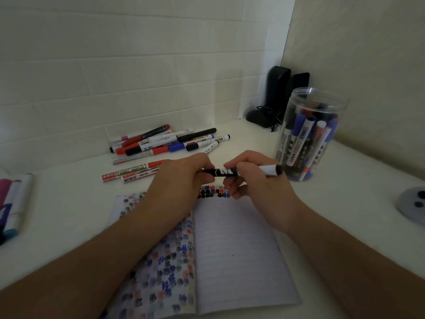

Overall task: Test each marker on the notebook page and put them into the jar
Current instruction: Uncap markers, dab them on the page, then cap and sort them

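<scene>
Both hands, left hand and right hand, grip 1 marker horizontally above the notebook's far edge, jar at right; item likely light, rigid, smooth-barrelled, best held mid-barrel.

White desk carries notebook, loose markers, jar.

One head-worn camera looks forward and down, close over the dim, perhaps white, desk.
</scene>
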Motion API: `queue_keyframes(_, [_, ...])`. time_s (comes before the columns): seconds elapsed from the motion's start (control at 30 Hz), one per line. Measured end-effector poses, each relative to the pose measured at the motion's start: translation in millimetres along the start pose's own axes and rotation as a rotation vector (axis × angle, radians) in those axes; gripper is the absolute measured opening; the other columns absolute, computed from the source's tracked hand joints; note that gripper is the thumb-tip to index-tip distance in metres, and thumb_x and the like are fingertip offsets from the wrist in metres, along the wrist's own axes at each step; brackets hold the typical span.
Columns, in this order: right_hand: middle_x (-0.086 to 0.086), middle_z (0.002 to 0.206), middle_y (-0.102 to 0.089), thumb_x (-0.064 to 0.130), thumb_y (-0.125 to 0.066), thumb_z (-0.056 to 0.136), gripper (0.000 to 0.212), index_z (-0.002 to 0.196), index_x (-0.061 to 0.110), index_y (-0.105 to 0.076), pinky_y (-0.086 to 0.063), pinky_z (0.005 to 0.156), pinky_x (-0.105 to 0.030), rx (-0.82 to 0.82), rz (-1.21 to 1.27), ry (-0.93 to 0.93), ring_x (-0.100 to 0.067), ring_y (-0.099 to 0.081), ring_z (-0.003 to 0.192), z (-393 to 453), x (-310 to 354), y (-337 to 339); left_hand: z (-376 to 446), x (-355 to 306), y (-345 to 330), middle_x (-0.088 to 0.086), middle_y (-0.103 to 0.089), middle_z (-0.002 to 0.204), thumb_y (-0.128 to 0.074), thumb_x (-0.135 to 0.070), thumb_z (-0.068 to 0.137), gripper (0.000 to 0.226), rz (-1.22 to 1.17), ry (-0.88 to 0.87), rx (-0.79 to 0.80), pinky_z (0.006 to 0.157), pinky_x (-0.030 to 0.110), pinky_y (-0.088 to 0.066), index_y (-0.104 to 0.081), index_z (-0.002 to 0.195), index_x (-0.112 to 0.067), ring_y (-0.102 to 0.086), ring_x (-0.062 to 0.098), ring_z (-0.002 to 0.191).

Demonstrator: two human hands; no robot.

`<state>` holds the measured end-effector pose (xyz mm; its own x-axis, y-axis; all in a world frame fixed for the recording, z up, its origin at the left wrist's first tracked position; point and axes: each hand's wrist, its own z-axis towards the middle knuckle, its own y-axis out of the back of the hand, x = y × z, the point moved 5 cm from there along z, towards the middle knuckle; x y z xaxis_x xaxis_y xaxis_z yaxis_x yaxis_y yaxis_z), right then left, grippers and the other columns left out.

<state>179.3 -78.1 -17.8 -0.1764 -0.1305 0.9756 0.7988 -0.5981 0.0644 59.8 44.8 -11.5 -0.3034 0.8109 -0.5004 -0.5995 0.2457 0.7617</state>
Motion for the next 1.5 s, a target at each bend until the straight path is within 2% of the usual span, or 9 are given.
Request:
queue_keyframes(0.17, [-0.007,0.072,-0.072,0.011,-0.047,0.097,0.026,0.088,0.012,-0.072,-0.055,0.058,-0.030,-0.037,0.028,0.051,-0.020,-0.067,0.063,1,1,-3,0,-9,4,-0.002,-0.071,0.084,-0.064,-0.023,0.098,0.011,0.132,-0.077,-0.029,0.061,0.009,-0.028,-0.072,0.104,-0.019,-0.053,0.010,0.069])
queue_keyframes(0.6, [-0.008,0.083,-0.074,0.011,-0.048,0.105,0.020,0.101,0.013,-0.068,-0.059,0.063,-0.039,0.023,-0.110,0.055,-0.025,-0.068,0.068,4,4,-1,2,-1,6,-0.019,-0.067,0.083,-0.059,-0.038,0.100,0.019,0.076,-0.130,-0.042,0.069,0.010,-0.041,-0.069,0.116,-0.038,-0.057,-0.006,0.074])
queue_keyframes(0.73, [0.000,0.076,-0.067,0.028,-0.063,0.100,0.015,0.092,0.035,-0.053,-0.053,0.055,-0.023,0.067,-0.408,0.204,-0.013,-0.064,0.065,-3,8,-12,-6,3,8,-0.020,-0.071,0.089,-0.050,-0.044,0.103,0.032,-0.016,-0.001,0.000,0.076,0.015,-0.048,-0.060,0.134,-0.046,-0.062,-0.008,0.077])
queue_keyframes(0.9, [0.013,0.082,-0.063,0.030,-0.072,0.097,0.014,0.097,0.035,-0.058,-0.045,0.068,-0.011,0.148,-0.616,0.371,0.001,-0.059,0.079,-8,14,-25,-7,4,20,-0.018,-0.075,0.094,-0.052,-0.031,0.104,0.025,-0.363,0.214,0.091,0.081,0.022,-0.054,-0.071,0.120,-0.038,-0.068,-0.002,0.089])
queue_keyframes(1.0, [0.019,0.113,-0.065,0.033,-0.077,0.092,0.046,0.133,0.037,-0.059,-0.049,0.082,-0.013,0.273,-0.721,0.465,0.001,-0.060,0.096,-14,12,-37,-4,0,30,-0.001,-0.078,0.093,-0.063,-0.025,0.100,0.016,-0.624,0.393,0.104,0.079,0.034,-0.061,-0.076,0.109,-0.025,-0.074,0.018,0.086])
queue_keyframes(1.1, [0.024,0.132,-0.061,0.045,-0.070,0.094,0.083,0.154,0.059,-0.015,-0.054,0.089,-0.024,0.442,-0.764,0.339,-0.002,-0.060,0.105,-23,9,-47,-5,4,52,0.011,-0.072,0.087,-0.061,-0.011,0.100,0.017,-0.757,0.483,0.081,0.065,0.031,-0.059,-0.071,0.113,-0.012,-0.069,0.022,0.072])
queue_keyframes(1.27, [0.018,0.148,-0.050,0.074,-0.049,0.091,0.076,0.158,0.050,-0.020,-0.040,0.110,-0.038,0.595,-1.046,0.350,-0.010,-0.042,0.131,-45,6,-64,-27,48,100,0.008,-0.074,0.101,-0.075,-0.020,0.091,0.039,-0.377,0.564,0.074,0.066,0.035,-0.063,-0.058,0.123,-0.037,-0.075,0.020,0.076])
queue_keyframes(1.4, [0.015,0.158,-0.035,0.081,-0.037,0.092,0.072,0.153,0.043,-0.040,-0.026,0.120,-0.045,0.655,-1.141,0.377,-0.015,-0.025,0.144,-60,8,-81,-58,86,133,-0.013,-0.071,0.092,-0.082,-0.053,0.078,0.038,0.149,0.589,-0.014,0.066,0.030,-0.058,-0.060,0.107,-0.040,-0.070,0.008,0.078])
queue_keyframes(1.5, [0.011,0.164,-0.025,0.081,-0.032,0.094,0.073,0.156,0.042,-0.034,-0.020,0.122,-0.049,0.694,-1.181,0.359,-0.020,-0.014,0.151,-68,6,-90,-75,114,150,-0.010,-0.071,0.090,-0.078,-0.049,0.081,0.030,0.309,0.584,-0.064,0.065,0.026,-0.054,-0.062,0.102,-0.035,-0.066,0.008,0.075])
